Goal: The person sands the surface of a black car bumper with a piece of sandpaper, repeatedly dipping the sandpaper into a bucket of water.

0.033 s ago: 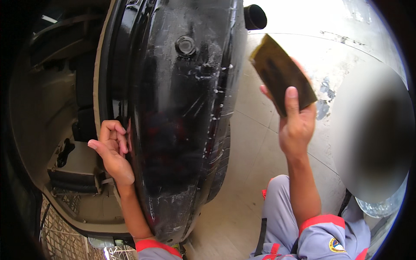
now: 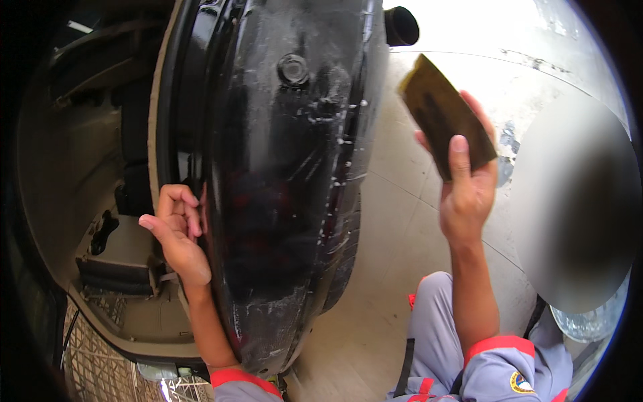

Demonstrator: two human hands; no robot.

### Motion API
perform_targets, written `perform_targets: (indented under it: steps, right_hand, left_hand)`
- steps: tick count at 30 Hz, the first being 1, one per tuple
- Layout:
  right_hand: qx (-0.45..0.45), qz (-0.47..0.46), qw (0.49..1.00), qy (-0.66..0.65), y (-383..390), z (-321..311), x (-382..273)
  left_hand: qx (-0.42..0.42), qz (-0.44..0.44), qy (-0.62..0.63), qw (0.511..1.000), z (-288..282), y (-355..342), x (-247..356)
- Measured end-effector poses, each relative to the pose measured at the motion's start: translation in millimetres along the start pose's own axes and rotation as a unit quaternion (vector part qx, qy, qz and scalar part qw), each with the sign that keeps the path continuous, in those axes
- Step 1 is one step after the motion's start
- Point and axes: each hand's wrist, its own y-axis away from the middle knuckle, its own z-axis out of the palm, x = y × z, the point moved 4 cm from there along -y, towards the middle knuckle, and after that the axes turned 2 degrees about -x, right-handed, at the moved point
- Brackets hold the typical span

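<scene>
While a tan box (image 2: 134, 231) is sitting inside the open back of the car (image 2: 153, 134), to the left of the left fingers, the left hand (image 2: 181, 234) is showing its palm, with its thumb sticking out and its fingers curling loosely around nothing. The hand is lying close along the edge of the black bumper (image 2: 268, 201); whether it is touching I cannot tell. Just right of those fingers, the bumper is stretching away from the person, bearing pale scuffs, white specks and, farther off than the left fingers, a round mark (image 2: 293, 70). A dark exhaust pipe (image 2: 402, 27) is poking out past the bumper, beyond the right fingers and to their left. The flat brown block (image 2: 439, 110) is tilting in the right hand (image 2: 465, 194), well apart from the bumper; the thumb is pressing its near face, and the fingers are closing around it from behind. Below it, the pale floor (image 2: 388, 228) is spreading.
</scene>
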Motion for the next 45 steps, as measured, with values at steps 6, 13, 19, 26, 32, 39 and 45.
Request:
perform_targets:
  steps: [6, 13, 19, 26, 32, 39, 45]
  right_hand:
    - [0.027, -0.032, 0.99, 0.135, -4, -33, -3]
    - [-0.037, 0.003, 0.99, 0.137, 18, -16, -3]
    - [-0.183, -0.054, 0.971, 0.141, 55, 41, -6]
    - [-0.105, 0.083, 0.991, -0.011, 82, 56, 2]
    - [-0.143, 0.041, 0.987, 0.061, 79, 45, 0]
    - [-0.126, 0.012, 0.99, 0.062, 83, 42, 4]
    - [-0.095, 0.089, 0.991, 0.038, 95, 55, 9]
  left_hand:
    - [0.004, 0.019, 0.007, 1.0, 10, 1, 15]
    - [0.029, -0.001, -0.016, 0.999, 1, 2, 10]
    - [0.037, -0.006, -0.021, 0.999, 1, 2, 8]
    - [0.029, -0.008, -0.018, 0.999, 3, 2, 9]
    - [0.003, 0.033, -0.009, 0.999, 3, 2, 16]
    - [0.151, 0.246, -0.052, 0.956, -4, 8, 26]
    - [-0.001, 0.468, -0.077, 0.88, -19, 89, 77]
